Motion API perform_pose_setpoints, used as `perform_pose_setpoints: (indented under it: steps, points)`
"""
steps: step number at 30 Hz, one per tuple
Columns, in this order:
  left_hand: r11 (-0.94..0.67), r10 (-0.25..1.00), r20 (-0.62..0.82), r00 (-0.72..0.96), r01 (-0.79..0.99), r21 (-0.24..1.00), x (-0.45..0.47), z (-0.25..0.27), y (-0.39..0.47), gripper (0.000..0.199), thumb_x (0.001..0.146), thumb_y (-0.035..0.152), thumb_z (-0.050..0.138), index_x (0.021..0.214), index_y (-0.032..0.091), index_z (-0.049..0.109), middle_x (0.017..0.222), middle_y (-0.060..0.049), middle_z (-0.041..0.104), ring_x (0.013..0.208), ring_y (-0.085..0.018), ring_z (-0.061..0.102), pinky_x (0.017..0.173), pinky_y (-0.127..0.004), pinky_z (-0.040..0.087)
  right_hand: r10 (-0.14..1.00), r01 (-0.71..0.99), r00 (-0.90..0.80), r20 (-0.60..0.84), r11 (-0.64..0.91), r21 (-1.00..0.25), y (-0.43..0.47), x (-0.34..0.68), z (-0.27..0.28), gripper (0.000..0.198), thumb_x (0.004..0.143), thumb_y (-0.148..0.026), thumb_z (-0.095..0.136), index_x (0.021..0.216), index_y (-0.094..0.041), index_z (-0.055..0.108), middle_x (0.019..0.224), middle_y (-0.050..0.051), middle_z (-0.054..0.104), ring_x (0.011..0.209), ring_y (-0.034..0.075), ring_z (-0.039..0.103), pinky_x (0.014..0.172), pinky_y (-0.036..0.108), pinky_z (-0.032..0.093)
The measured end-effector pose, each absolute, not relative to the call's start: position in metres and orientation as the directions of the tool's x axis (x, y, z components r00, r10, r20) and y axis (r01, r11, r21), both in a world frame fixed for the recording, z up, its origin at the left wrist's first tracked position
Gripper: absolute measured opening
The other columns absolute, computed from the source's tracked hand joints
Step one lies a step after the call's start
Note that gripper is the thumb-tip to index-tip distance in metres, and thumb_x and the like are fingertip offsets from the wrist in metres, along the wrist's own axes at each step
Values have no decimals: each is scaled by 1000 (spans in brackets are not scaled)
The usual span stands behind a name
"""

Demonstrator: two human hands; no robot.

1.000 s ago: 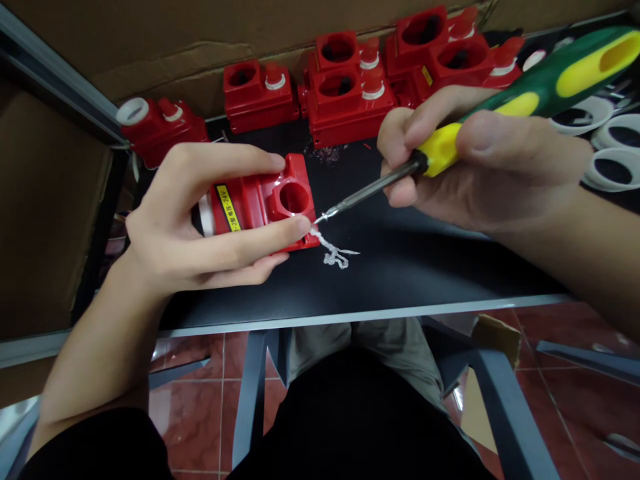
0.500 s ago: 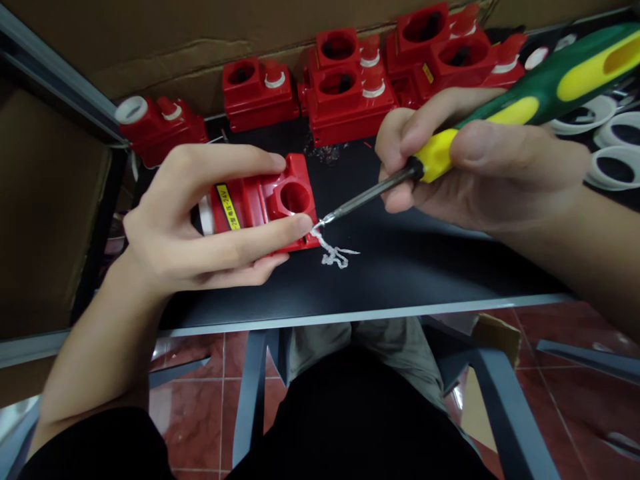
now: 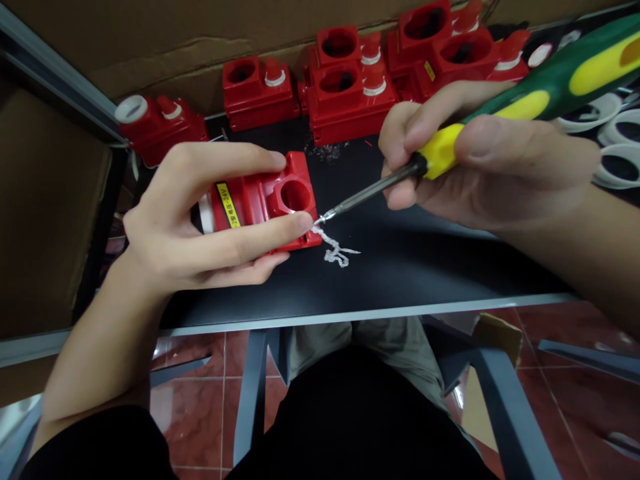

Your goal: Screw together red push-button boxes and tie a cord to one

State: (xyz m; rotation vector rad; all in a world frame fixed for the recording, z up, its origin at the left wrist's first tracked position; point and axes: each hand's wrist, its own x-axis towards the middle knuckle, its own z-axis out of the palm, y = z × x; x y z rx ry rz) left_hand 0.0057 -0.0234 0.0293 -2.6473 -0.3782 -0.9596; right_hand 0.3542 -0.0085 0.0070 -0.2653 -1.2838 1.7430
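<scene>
My left hand point(image 3: 200, 220) grips a red plastic housing point(image 3: 257, 200) from its left side, fingers along its top and near side. The housing has a round opening and a yellow printed label point(image 3: 229, 205); part of it is hidden under my fingers. My right hand point(image 3: 480, 153) is wrapped round a screwdriver point(image 3: 515, 110) with a green and yellow handle. Its metal tip meets the housing's right edge, close to my left fingertip. From that same edge a crumpled white strand point(image 3: 336, 253) trails onto the black tabletop point(image 3: 400, 267).
Behind stand several similar red housings point(image 3: 345, 100), along a cardboard wall point(image 3: 165, 40). White rings point(image 3: 620, 167) lie at the right. Small debris point(image 3: 327, 152) is scattered on the tabletop. A grey metal edge point(image 3: 370, 315) runs along the table's front.
My right hand and the screwdriver handle have shifted slightly right and up, while the tip stays at the housing's edge. My left hand and the housing have hardly moved.
</scene>
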Motion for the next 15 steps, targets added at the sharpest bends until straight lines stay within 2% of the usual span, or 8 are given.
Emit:
perform_pose_setpoints:
  steps: [4,6,11,15]
  points:
    - [-920,142,648,748,342,-193,6,30,-25,44,115,48,87,158,37,84,167,-4,80,131,-35,92,102,-52,84,761,-516,-560,328,-11,-856,-8,357,11,17,104,-29,98,108,-14,93,102,3,85,83,14,91,81,19,77]
    - [-917,184,632,753,364,-166,5,32,-27,49,116,47,87,163,37,81,170,-4,78,136,-35,90,105,-56,84,767,-471,-555,324,32,-882,-9,357,13,13,106,-28,96,107,-16,92,102,0,84,84,13,91,81,19,77]
    - [-925,302,569,765,379,-18,4,40,-31,91,104,42,103,184,36,60,170,-7,81,142,-36,88,115,-57,82,759,-437,-555,341,84,-896,-11,359,18,18,104,-36,100,108,-19,94,102,-2,84,83,11,90,81,19,78]
    - [-926,325,568,756,377,28,7,44,-33,82,101,38,106,174,32,69,167,-12,83,144,-38,87,117,-58,80,766,-400,-543,344,124,-908,-14,360,22,21,99,-40,105,105,-22,95,101,-3,84,84,11,89,84,23,81]
